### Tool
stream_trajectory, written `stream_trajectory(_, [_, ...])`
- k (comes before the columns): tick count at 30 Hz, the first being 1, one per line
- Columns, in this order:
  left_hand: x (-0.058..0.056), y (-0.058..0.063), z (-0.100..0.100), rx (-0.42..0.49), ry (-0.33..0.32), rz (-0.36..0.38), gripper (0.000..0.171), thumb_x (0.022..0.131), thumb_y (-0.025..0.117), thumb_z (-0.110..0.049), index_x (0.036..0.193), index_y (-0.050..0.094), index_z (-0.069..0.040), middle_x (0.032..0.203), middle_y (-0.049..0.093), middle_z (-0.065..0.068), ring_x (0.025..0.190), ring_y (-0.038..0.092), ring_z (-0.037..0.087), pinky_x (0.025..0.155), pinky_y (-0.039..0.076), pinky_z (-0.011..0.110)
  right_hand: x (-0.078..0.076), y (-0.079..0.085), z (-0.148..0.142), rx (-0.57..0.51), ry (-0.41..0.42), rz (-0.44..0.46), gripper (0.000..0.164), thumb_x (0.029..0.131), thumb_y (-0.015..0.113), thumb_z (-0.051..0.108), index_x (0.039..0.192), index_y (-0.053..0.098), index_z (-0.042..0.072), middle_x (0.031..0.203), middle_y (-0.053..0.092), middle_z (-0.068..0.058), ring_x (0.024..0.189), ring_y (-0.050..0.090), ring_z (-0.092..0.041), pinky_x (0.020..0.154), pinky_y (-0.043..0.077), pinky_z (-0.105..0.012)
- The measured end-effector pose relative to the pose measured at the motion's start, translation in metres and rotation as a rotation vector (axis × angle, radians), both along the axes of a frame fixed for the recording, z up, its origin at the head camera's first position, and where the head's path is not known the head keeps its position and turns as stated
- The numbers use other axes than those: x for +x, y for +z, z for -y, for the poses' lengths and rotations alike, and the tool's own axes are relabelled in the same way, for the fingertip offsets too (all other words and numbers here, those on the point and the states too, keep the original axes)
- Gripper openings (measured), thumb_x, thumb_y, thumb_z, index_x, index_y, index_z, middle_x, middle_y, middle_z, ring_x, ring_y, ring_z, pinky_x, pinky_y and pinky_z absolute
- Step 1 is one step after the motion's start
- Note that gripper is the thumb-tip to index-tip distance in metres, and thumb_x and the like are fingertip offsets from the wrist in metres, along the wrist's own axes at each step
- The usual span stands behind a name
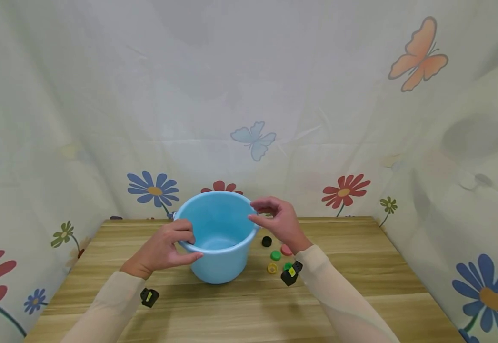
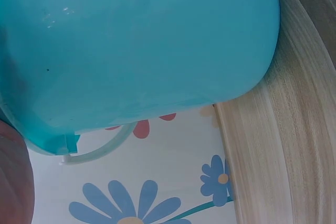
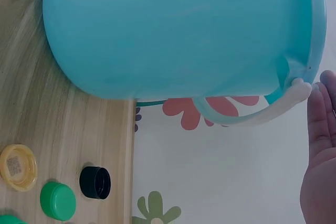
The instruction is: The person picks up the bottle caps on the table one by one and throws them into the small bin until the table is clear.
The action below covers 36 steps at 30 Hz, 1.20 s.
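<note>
A light blue plastic bucket [image 1: 221, 267] stands upright on the wooden table. My left hand [image 1: 165, 245] grips its near-left rim, fingers curled over into the bucket and thumb along the outside. At the right side of the rim is my right hand [image 1: 279, 219], thumb and fingers spread apart with the fingertips right at the edge. The right wrist view shows those fingers fairly straight beside the pale handle [image 3: 286, 106], which hangs at the bucket's far side. Only a blurred part of the left hand [image 2: 14, 177] appears in the left wrist view.
Right of the bucket lie several small bottle caps: a black cap [image 1: 266, 241], a green cap [image 1: 276, 256], a yellow cap [image 1: 272, 268] and a pinkish-red cap [image 1: 286, 249] partly behind the right wrist. A flower-printed curtain [image 1: 300, 157] closes off the table's back edge.
</note>
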<state>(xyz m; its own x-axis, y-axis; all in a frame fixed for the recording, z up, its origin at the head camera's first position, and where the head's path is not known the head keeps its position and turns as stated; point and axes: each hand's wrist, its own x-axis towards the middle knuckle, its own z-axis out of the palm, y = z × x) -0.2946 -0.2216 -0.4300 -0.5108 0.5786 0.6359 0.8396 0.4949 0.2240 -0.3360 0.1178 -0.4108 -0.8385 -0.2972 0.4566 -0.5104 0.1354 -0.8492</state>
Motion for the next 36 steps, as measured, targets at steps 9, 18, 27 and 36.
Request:
stream_trajectory(9, [0.001, 0.001, 0.000, 0.000, -0.006, 0.006, 0.026, 0.075, 0.090, -0.037, 0.077, 0.066, -0.028, 0.088, 0.055, -0.013, 0.087, 0.055, 0.006, 0.072, 0.057, 0.031, -0.002, -0.007, -0.009, -0.028, -0.004, -0.007, 0.037, 0.087, 0.083, 0.020, 0.119, 0.071, 0.006, 0.119, 0.071, -0.016, 0.111, 0.067, -0.038, 0.095, 0.057, -0.030])
stream_trajectory(18, [0.001, -0.001, 0.000, 0.003, -0.008, 0.007, 0.025, 0.075, 0.090, -0.036, 0.077, 0.066, -0.029, 0.089, 0.054, -0.014, 0.087, 0.054, 0.005, 0.072, 0.055, 0.031, 0.001, -0.014, -0.022, -0.016, -0.036, -0.062, 0.038, 0.085, 0.084, 0.018, 0.119, 0.071, 0.007, 0.118, 0.073, -0.006, 0.107, 0.069, -0.019, 0.100, 0.054, -0.054])
stream_trajectory(27, [0.003, -0.003, 0.000, 0.003, 0.005, 0.016, 0.024, 0.076, 0.089, -0.038, 0.078, 0.066, -0.030, 0.089, 0.056, -0.013, 0.089, 0.056, 0.008, 0.074, 0.059, 0.035, 0.001, -0.022, -0.035, -0.049, -0.025, -0.061, 0.035, 0.086, 0.083, 0.012, 0.118, 0.070, 0.002, 0.120, 0.069, -0.024, 0.107, 0.069, -0.021, 0.101, 0.054, -0.047])
stream_trajectory(36, [0.007, 0.000, -0.003, -0.004, 0.034, 0.024, 0.024, 0.075, 0.089, -0.039, 0.079, 0.067, -0.030, 0.091, 0.057, -0.014, 0.091, 0.057, 0.008, 0.076, 0.060, 0.038, 0.005, -0.032, -0.047, -0.024, -0.046, -0.051, 0.035, 0.088, 0.080, 0.011, 0.120, 0.069, 0.002, 0.120, 0.072, -0.013, 0.108, 0.068, -0.020, 0.102, 0.053, -0.049])
